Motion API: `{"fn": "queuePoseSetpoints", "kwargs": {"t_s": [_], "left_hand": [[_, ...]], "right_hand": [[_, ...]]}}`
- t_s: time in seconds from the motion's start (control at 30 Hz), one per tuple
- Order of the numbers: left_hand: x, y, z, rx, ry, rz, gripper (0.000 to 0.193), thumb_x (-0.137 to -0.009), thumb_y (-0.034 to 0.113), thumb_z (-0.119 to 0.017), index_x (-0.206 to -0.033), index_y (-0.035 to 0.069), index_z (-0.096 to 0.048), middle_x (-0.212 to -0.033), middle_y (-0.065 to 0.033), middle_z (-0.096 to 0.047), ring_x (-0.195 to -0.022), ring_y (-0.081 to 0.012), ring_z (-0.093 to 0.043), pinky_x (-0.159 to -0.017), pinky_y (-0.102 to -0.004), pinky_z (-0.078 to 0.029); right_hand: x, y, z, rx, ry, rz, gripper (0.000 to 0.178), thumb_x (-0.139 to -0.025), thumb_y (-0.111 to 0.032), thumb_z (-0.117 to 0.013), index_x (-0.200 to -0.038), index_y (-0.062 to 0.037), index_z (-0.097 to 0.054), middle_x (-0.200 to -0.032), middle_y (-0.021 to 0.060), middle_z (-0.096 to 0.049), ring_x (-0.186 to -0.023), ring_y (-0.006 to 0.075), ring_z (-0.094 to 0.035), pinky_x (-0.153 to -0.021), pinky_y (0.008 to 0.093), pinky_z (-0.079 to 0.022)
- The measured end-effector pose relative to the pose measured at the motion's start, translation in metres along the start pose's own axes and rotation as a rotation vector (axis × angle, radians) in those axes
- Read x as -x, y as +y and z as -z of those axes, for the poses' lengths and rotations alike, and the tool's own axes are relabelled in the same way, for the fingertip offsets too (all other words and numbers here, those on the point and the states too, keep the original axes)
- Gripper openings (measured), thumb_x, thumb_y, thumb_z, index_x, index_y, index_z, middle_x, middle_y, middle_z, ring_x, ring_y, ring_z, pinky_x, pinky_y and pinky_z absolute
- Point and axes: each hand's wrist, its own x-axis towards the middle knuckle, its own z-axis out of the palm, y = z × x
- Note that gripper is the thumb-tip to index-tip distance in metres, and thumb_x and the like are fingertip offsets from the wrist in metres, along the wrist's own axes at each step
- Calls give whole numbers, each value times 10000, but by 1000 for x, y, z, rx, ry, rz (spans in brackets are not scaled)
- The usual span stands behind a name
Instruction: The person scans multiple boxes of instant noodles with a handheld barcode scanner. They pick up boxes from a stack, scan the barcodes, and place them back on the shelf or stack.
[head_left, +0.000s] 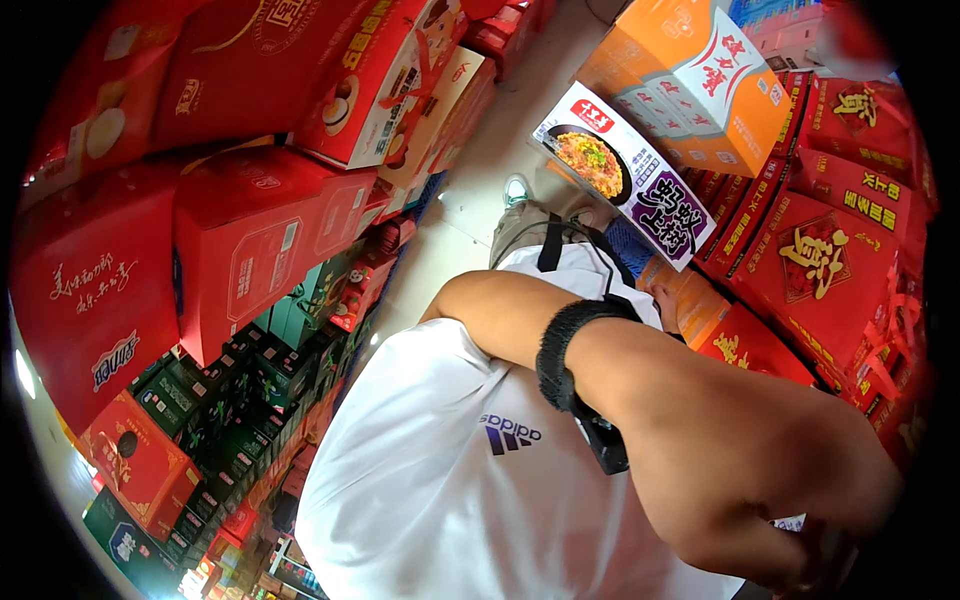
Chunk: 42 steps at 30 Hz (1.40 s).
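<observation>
My left arm crosses in front of my white shirt (430, 480) with a black fuzzy band (555, 355) on its wrist. A small dark device (605, 440) hangs beneath the band. Large and close at the lower right, my left hand (735, 440) curls its fingers down into shadow; what they close on cannot be made out. My right hand (664, 305) shows only a little past the left forearm, low at my side by a white food carton (640, 165) picturing a bowl. The forearm hides most of it, so its grip is unclear.
Red gift boxes (270, 230) are stacked high on the left, above dark green cartons (225, 430). An orange carton (690, 80) stands at the upper right, beside red gift packs (820, 250). Pale floor tiles (450, 225) run between the stacks, my shoe (515, 190) on them.
</observation>
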Motion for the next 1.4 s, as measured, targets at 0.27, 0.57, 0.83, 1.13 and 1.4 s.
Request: {"fn": "queuePoseSetpoints", "kwargs": {"t_s": [0.27,0.57,0.83,1.13,1.4], "left_hand": [[10,33,2,51,18,27,154,-951,80,-603,-1064,17,-684,-1039,-107,-690,-938,-239,-676,-756,-364,-548],[18,65,6,112,15,44,141,-960,65,-603,-1061,11,-684,-1052,-111,-691,-959,-231,-680,-766,-356,-551],[24,82,21,43,66,35,130,-968,52,-603,-1058,6,-684,-1065,-114,-692,-977,-223,-683,-775,-349,-554],[17,60,33,-23,120,100,118,-978,37,-603,-1055,0,-684,-1078,-118,-693,-998,-214,-688,-786,-341,-557],[94,82,80,-682,718,421,206,-944,220,-704,-995,61,-584,-1044,-166,-681,-973,-281,-679,-904,-439,-549]], "right_hand": [[11,-20,-35,50,85,-154,300,-991,-225,-600,-1164,16,-647,-1047,99,-695,-879,178,-670,-755,296,-572],[-5,9,-48,-57,69,-85,179,-1014,-157,-598,-1094,-13,-666,-980,69,-687,-825,169,-653,-715,298,-544],[-12,2,-14,248,176,-109,204,-980,-223,-582,-1114,-102,-678,-979,35,-676,-829,164,-638,-708,321,-528],[-34,-68,29,502,447,213,404,-953,-276,-630,-1167,64,-587,-1037,172,-647,-932,281,-631,-795,404,-512],[-1,-167,0,893,397,369,690,-911,-281,-686,-1474,22,-426,-1498,238,-435,-1350,420,-466,-1136,471,-393]]}}
